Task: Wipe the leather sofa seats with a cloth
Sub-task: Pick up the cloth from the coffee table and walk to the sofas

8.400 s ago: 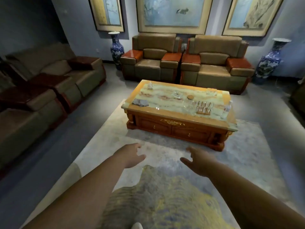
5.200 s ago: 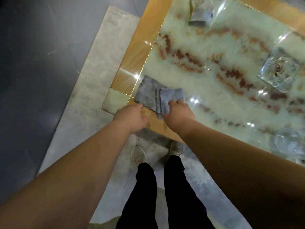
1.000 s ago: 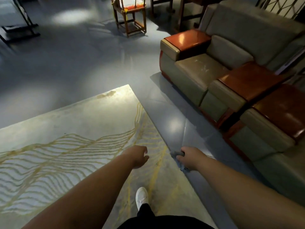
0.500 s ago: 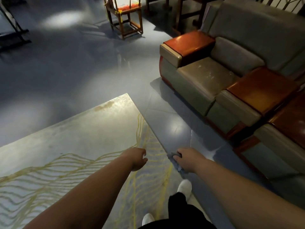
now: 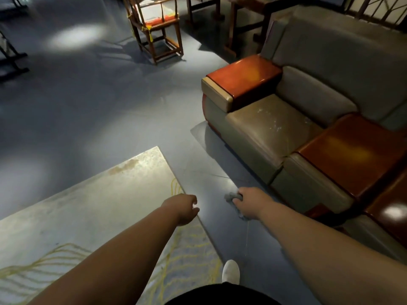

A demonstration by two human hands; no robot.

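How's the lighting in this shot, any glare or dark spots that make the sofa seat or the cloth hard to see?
Head view: dim room with bright pools on the floor; glare patches on the glossy wooden armrests; the sofa seat is lit enough to show pale smudges; the cloth in the right hand is small, grey and poorly defined; wide-angle bending at the edges.

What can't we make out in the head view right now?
- Cloth: mostly hidden inside the right hand; its size and folds unreadable.
- Sofa: cut off by the right edge; further seats unseen.
- Seat marks: pale specks, too small to identify.
- Left hand: palm faces away.
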